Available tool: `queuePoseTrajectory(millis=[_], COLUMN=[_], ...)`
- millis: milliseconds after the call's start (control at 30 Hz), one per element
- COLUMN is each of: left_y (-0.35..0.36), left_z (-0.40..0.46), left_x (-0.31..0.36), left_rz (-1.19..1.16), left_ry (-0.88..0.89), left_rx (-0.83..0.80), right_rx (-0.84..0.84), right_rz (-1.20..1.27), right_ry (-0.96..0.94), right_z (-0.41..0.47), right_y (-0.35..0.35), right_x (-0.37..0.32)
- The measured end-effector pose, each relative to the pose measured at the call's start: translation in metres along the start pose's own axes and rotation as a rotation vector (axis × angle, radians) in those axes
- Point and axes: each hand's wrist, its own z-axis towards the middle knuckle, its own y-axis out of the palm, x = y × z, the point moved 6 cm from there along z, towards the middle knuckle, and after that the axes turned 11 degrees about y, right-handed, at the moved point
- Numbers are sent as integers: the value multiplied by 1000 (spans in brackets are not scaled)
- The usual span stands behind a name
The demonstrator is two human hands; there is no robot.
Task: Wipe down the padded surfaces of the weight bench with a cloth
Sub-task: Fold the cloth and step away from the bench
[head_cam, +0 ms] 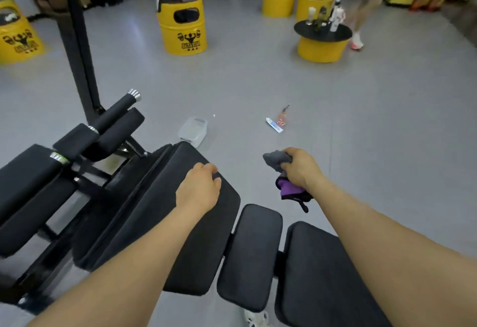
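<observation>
The weight bench fills the lower half of the head view: a long black back pad (154,213), a small middle pad (254,257) and a seat pad (325,275) at lower right. My left hand (200,188) rests on the far end of the back pad, fingers loosely curled over its edge. Off the bench's right side, above the floor, my right hand (300,167) grips a bunched grey and purple cloth (280,171).
Black roller pads (116,117) and a second padded bench (31,184) stand at left by a black post (77,42). On the grey floor lie a clear plastic container (193,130), a small tube (274,125), yellow barrels (182,27) and a low round table (322,40). A person (366,3) walks at the far right.
</observation>
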Motion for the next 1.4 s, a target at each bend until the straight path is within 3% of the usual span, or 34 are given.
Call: queuePoseTrajectory(millis=[200,433,633,833,967,1100,1400], left_y=[-7,13,93,192,243,287,401], left_z=[-67,-133,-200,-295,-331,-347,-282], left_x=[138,332,497,669,747,810,934], left_rz=[21,95,-26,-209,-417,-655,-896], left_ry=[228,528,624,709,638,407,185], left_rx=[-114,-146,-231,-475,-646,-875,-1088], right_rx=[127,300,388,496,547,576,514], right_rz=[108,117,152,166,205,267,190], right_ry=[21,110,198,351,406,434,479], right_z=[-141,-244,-329,-412,-436,-438,-341], right_y=[-108,-244,-339,-424,-467,-493,-576], right_x=[68,185,336,493,563,617,717])
